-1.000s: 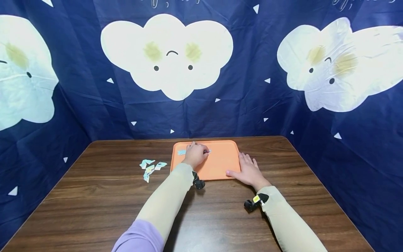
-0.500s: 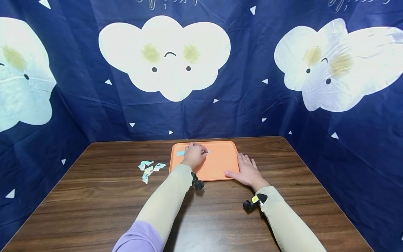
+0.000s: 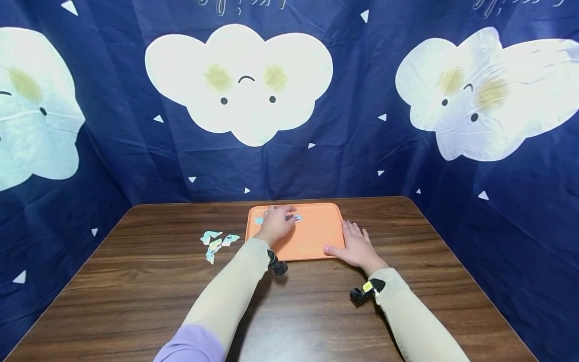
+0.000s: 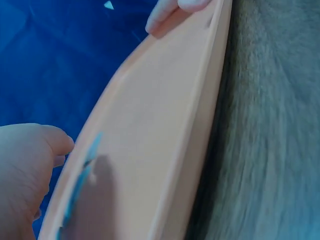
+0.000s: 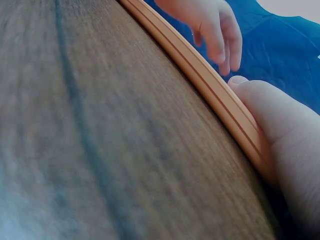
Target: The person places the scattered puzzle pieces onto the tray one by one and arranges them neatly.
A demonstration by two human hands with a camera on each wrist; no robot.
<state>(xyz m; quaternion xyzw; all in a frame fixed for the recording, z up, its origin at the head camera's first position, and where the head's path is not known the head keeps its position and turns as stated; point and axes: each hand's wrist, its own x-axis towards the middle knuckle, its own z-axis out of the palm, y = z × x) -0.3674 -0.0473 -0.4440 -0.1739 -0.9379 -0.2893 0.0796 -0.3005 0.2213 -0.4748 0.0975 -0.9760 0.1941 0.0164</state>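
Over the back left part of the orange tray (image 3: 314, 239), my left hand (image 3: 277, 224) hovers with loose fingers and nothing visible between them. Beside its thumb a light-blue scrap of torn paper (image 3: 298, 218) lies on the tray. Another blue paper scrap (image 3: 259, 221) shows to the left of the hand; the hand hides the stretch between. In the left wrist view, blue scraps (image 4: 76, 195) lie along the tray's far rim. My right hand (image 3: 357, 246) rests at the tray's front right corner, thumb (image 5: 257, 92) on the front rim and fingers stretched along the right side.
Several torn paper pieces (image 3: 213, 246), light blue with white and yellow, lie on the brown wooden table (image 3: 149, 281) left of the tray. A dark blue curtain (image 3: 280, 171) with white clouds hangs behind the table and along both sides.
The left hand has let go of the blue paper scrap; its fingers have spread and it has shifted slightly left. More of the scrap shows on the tray. The right hand stays put.
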